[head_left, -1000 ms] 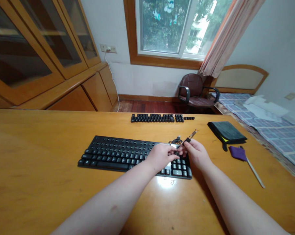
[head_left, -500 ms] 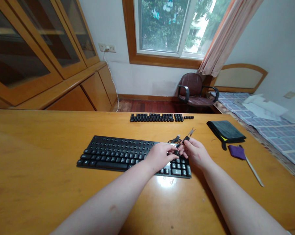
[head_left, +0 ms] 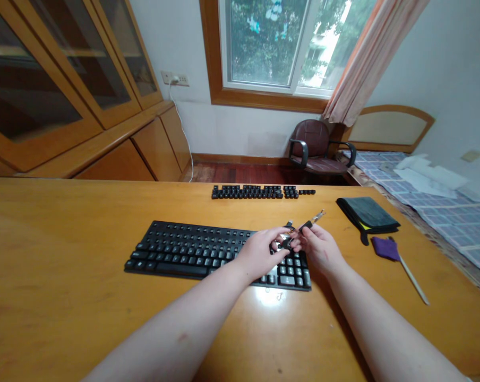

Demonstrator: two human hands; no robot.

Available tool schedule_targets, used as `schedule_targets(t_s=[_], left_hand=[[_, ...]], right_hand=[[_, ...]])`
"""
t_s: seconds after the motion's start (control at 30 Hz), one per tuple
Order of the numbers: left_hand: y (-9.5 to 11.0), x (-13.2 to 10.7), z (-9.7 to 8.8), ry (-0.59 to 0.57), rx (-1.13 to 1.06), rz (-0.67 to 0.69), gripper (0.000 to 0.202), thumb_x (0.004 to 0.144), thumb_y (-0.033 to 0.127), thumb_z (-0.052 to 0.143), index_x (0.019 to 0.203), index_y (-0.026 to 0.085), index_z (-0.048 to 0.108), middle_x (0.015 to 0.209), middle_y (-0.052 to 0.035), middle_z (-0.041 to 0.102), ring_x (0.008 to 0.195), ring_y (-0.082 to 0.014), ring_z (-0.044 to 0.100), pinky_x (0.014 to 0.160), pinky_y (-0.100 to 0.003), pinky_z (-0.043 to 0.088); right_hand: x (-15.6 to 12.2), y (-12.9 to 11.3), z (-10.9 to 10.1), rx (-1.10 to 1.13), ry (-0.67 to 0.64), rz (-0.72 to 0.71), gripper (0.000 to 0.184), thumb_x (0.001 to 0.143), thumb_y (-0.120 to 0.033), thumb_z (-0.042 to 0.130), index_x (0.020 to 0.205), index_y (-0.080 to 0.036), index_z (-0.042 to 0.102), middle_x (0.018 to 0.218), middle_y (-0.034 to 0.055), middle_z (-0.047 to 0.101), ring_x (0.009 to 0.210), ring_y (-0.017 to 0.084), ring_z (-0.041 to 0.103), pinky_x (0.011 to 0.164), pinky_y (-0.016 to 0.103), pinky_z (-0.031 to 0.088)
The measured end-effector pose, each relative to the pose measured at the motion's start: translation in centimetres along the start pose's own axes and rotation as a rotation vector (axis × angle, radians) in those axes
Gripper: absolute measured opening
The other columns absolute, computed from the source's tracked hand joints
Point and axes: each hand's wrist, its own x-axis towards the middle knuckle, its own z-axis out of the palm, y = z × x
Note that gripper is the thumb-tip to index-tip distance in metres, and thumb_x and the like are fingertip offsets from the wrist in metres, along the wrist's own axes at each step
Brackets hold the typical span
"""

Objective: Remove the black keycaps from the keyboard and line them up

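A black keyboard (head_left: 192, 250) lies on the wooden desk (head_left: 65, 276) in front of me. Both my hands meet above its right end, over the number pad. My right hand (head_left: 322, 248) pinches a slim keycap puller tool (head_left: 312, 220) whose metal tip points up and to the right. My left hand (head_left: 259, 252) has its fingertips pinched at the tool's lower end, on a small dark piece that I cannot make out. A coiled cable (head_left: 286, 228) lies just behind my hands.
Rows of loose black keycaps (head_left: 259, 191) lie at the desk's far edge. A dark folded cloth (head_left: 368, 212) and a purple-headed brush (head_left: 399, 260) lie to the right. Behind stand a brown armchair (head_left: 315, 148), wooden cabinets (head_left: 65, 95) and a bed (head_left: 443, 207).
My hands have risen slightly off the number pad, and the tool's tip has swung further up and to the right. The keyboard has not moved.
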Motion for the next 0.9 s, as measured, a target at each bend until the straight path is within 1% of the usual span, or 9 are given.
schedule_targets(t_s=[0.03, 0.1, 0.23, 0.43, 0.57, 0.63, 0.73, 0.8, 0.9], left_hand=[[0.0, 0.0, 0.0, 0.002, -0.011, -0.004, 0.04, 0.072, 0.019, 0.062, 0.112, 0.024, 0.057, 0.091, 0.0006, 0.065, 0.075, -0.0136, 0.058, 0.074, -0.026, 0.046], [-0.1, 0.0, 0.0, -0.002, -0.021, 0.006, 0.035, 0.073, 0.019, 0.061, 0.107, 0.025, 0.059, 0.092, 0.0012, 0.066, 0.074, -0.0131, 0.058, 0.074, -0.026, 0.045], [-0.1, -0.1, 0.0, 0.013, -0.011, 0.025, 0.023, 0.073, 0.018, 0.06, 0.096, 0.022, 0.063, 0.083, 0.0013, 0.066, 0.072, -0.0133, 0.058, 0.073, -0.025, 0.044], [-0.1, -0.1, 0.0, 0.019, -0.059, 0.032, 0.021, 0.072, 0.014, 0.057, 0.092, 0.02, 0.061, 0.081, 0.0016, 0.064, 0.071, -0.012, 0.058, 0.071, -0.024, 0.045], [-0.5, -0.2, 0.3, 0.034, -0.085, 0.0, 0.019, 0.073, 0.015, 0.058, 0.092, 0.019, 0.059, 0.084, 0.0013, 0.064, 0.073, -0.0121, 0.058, 0.073, -0.024, 0.045], [-0.7, -0.2, 0.4, 0.05, -0.092, -0.019, 0.02, 0.073, 0.017, 0.059, 0.093, 0.02, 0.059, 0.085, 0.0013, 0.064, 0.074, -0.0122, 0.058, 0.073, -0.024, 0.045], [-0.7, -0.2, 0.4, 0.067, -0.081, -0.043, 0.02, 0.074, 0.018, 0.059, 0.094, 0.021, 0.059, 0.083, 0.0018, 0.064, 0.074, -0.0126, 0.058, 0.073, -0.025, 0.045], [-0.6, -0.2, 0.3, 0.069, -0.079, -0.064, 0.023, 0.073, 0.017, 0.06, 0.096, 0.022, 0.059, 0.083, 0.0021, 0.064, 0.072, -0.0124, 0.058, 0.072, -0.025, 0.045], [-0.4, -0.1, 0.2, 0.063, -0.073, -0.109, 0.025, 0.073, 0.019, 0.061, 0.097, 0.022, 0.058, 0.083, 0.0021, 0.064, 0.07, -0.0123, 0.058, 0.071, -0.025, 0.045]], right_hand=[[0.0, 0.0, 0.0, 0.003, 0.007, 0.001, 0.031, 0.071, -0.045, 0.066, 0.081, -0.018, 0.058, 0.074, 0.0054, 0.068, 0.058, 0.015, 0.063, 0.051, 0.025, 0.051], [0.0, 0.0, 0.1, 0.013, 0.018, 0.008, 0.03, 0.071, -0.044, 0.067, 0.081, -0.017, 0.058, 0.074, 0.005, 0.067, 0.057, 0.014, 0.063, 0.052, 0.024, 0.052], [-0.1, -0.1, 0.2, 0.037, 0.032, 0.045, 0.031, 0.069, -0.044, 0.069, 0.079, -0.017, 0.059, 0.069, 0.004, 0.067, 0.055, 0.013, 0.063, 0.051, 0.023, 0.052], [-0.1, -0.3, 0.3, 0.048, 0.034, 0.065, 0.031, 0.069, -0.044, 0.069, 0.077, -0.016, 0.059, 0.07, 0.0046, 0.067, 0.056, 0.012, 0.063, 0.051, 0.021, 0.052], [0.0, -0.5, 0.3, 0.045, 0.059, 0.034, 0.029, 0.071, -0.045, 0.067, 0.075, -0.017, 0.058, 0.07, 0.0041, 0.066, 0.057, 0.012, 0.062, 0.053, 0.023, 0.051], [0.0, -0.6, 0.1, 0.037, 0.087, -0.008, 0.028, 0.072, -0.044, 0.066, 0.076, -0.017, 0.058, 0.067, 0.0034, 0.064, 0.054, 0.012, 0.059, 0.052, 0.025, 0.05], [0.0, -0.6, -0.3, -0.04, 0.163, -0.117, 0.024, 0.076, -0.041, 0.062, 0.084, -0.018, 0.061, 0.063, 0.0009, 0.06, 0.053, 0.012, 0.055, 0.055, 0.026, 0.049], [-0.1, -0.5, -0.6, -0.152, 0.202, -0.237, 0.02, 0.079, -0.037, 0.06, 0.087, -0.019, 0.062, 0.068, 0.0013, 0.059, 0.062, 0.013, 0.057, 0.064, 0.029, 0.05], [-0.3, -0.4, -0.9, -0.296, 0.172, -0.42, 0.016, 0.082, -0.034, 0.055, 0.083, -0.019, 0.062, 0.085, 0.0042, 0.06, 0.08, 0.017, 0.059, 0.079, 0.035, 0.048]])
